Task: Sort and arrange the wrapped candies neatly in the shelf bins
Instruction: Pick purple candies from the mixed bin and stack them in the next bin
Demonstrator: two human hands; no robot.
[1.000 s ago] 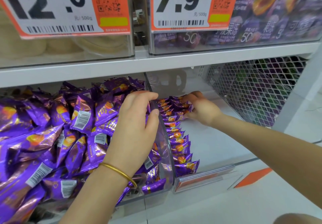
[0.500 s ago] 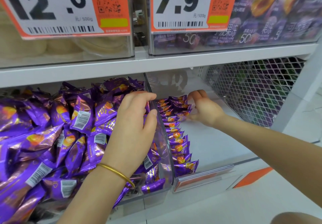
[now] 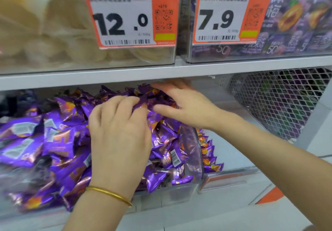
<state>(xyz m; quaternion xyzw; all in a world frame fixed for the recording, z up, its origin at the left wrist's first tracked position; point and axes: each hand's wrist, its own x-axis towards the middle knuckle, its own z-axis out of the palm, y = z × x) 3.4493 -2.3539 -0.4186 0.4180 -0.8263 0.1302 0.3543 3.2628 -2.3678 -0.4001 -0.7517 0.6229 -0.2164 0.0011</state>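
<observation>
The left hand point(image 3: 120, 137) lies palm down, back toward the camera, its fingers curled under at the tips. The right hand point(image 3: 186, 105) reaches in from the right, fingers stretched and blurred, thumb held apart.

This is a shop. Two big price tags hang up top. The 12.0 tag point(image 3: 129, 15) and the 7.9 tag point(image 3: 231, 13) each have a bar code and a square code on an orange part. They say the price is for 500g. A white shelf point(image 3: 107, 76) holds clear bins. One bin point(image 3: 179, 191) is piled high with purple candies point(image 3: 59, 141), all the same kind. Higher up are pale round snacks point(image 3: 53, 33) and purple packs point(image 3: 296, 24). A wire mesh point(image 3: 278, 101) is on the right.
</observation>
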